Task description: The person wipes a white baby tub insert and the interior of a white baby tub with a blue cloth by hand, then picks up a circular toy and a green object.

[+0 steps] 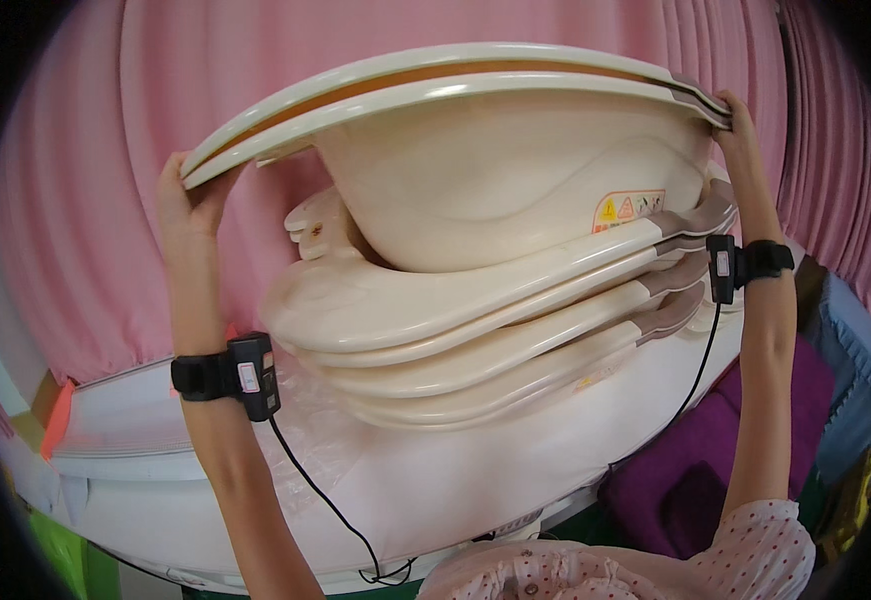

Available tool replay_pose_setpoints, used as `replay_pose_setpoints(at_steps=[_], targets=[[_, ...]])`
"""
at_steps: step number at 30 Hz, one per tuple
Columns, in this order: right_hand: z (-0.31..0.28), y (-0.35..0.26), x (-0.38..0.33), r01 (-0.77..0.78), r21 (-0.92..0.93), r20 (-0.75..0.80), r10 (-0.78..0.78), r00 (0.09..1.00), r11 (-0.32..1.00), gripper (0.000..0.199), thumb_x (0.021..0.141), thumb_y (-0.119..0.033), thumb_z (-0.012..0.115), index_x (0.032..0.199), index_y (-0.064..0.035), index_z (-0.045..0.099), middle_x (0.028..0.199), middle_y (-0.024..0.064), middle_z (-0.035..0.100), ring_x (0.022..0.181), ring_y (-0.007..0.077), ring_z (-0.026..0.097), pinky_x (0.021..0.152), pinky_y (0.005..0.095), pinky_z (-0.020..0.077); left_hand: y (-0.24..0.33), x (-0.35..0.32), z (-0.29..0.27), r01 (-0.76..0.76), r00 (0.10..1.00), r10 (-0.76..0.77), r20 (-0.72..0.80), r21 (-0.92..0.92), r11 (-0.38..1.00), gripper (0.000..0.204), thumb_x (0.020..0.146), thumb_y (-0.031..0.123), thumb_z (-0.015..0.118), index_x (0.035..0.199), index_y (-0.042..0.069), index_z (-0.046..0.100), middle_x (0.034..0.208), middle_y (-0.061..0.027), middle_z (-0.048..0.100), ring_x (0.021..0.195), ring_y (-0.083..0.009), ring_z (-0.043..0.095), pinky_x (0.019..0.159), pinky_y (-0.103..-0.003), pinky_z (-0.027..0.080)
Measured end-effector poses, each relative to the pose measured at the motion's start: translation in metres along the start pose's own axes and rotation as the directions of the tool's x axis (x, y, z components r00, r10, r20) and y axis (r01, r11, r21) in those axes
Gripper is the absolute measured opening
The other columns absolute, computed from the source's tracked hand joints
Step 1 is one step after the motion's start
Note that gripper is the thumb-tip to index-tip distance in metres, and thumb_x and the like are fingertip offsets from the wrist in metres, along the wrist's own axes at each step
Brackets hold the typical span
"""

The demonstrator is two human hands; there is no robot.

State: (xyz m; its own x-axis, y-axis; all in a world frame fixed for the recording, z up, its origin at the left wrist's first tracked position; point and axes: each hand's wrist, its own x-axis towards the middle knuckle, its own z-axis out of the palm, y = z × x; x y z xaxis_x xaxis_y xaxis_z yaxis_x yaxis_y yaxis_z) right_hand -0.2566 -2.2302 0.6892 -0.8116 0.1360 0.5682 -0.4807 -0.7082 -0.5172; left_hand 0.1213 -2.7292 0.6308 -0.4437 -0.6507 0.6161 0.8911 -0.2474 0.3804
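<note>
Two cream baby bathtubs (515, 160), nested one in the other, are tilted up at the top of a stack. My left hand (193, 195) is closed round their left rim ends, and my right hand (737, 125) grips the grey-brown right end. A warning label sticks to the outer wall of the lower one. Beneath them several more cream tubs (435, 325) lie stacked, their grey-brown ends toward the right. Whether the raised pair rests in the stack is hard to tell.
The stack stands on a white table (405, 480). Pink curtains (65, 220) hang behind it. Purple cloth (675, 470) and blue fabric (855, 370) are at the right. Each wrist wears a black strapped device (253, 376) with a cable. Clear plastic film (305, 425) lies left of the tubs.
</note>
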Motion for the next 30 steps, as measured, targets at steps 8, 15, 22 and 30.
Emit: replay_pose_setpoints(at_steps=[8,15,22,30], targets=[[0.020,-0.068,0.059,0.156,0.040,0.066,-0.158,0.985,0.987,0.009,0.074,-0.017,0.057,0.075,-0.0082,0.054,0.075,0.0060,0.055,0.067,0.0185,0.053,0.061,0.0298,0.0452,0.012,-0.011,0.037,-0.123,0.987,0.128,0.095,-0.060,0.991,0.047,0.078,0.006,0.042,0.118,-0.015,0.028,0.124,-0.0313,0.026,0.117,-0.0434,0.024,0.097,-0.059,0.022],[0.022,-0.138,0.061,0.235,0.266,0.084,-0.265,0.960,0.935,0.008,0.071,-0.010,0.057,0.065,-0.0087,0.052,0.062,0.0042,0.055,0.056,0.0183,0.055,0.051,0.0336,0.0459,0.032,-0.051,0.096,-0.373,0.914,0.338,0.225,0.140,0.917,0.039,0.085,0.008,0.038,0.118,-0.010,0.031,0.123,-0.0276,0.029,0.116,-0.0409,0.029,0.095,-0.056,0.029],[-0.003,-0.240,0.015,0.403,0.131,0.119,-0.418,0.901,0.906,0.005,0.071,-0.009,0.052,0.070,-0.0044,0.050,0.065,0.0064,0.052,0.057,0.0182,0.051,0.048,0.0327,0.0415,0.046,-0.076,0.146,-0.457,0.852,0.352,0.388,0.225,0.860,0.036,0.083,0.012,0.040,0.111,-0.011,0.039,0.115,-0.0259,0.040,0.108,-0.0393,0.039,0.090,-0.056,0.035],[-0.092,-0.370,-0.136,0.565,-0.413,0.192,-0.538,0.821,0.714,0.010,0.071,-0.007,0.046,0.077,0.0005,0.048,0.069,0.0089,0.049,0.057,0.0180,0.047,0.045,0.0316,0.0365,-0.007,-0.207,0.217,-0.553,0.759,0.230,0.609,0.416,0.722,0.036,0.079,0.015,0.047,0.107,-0.009,0.045,0.109,-0.0242,0.045,0.104,-0.0375,0.043,0.087,-0.057,0.037]])
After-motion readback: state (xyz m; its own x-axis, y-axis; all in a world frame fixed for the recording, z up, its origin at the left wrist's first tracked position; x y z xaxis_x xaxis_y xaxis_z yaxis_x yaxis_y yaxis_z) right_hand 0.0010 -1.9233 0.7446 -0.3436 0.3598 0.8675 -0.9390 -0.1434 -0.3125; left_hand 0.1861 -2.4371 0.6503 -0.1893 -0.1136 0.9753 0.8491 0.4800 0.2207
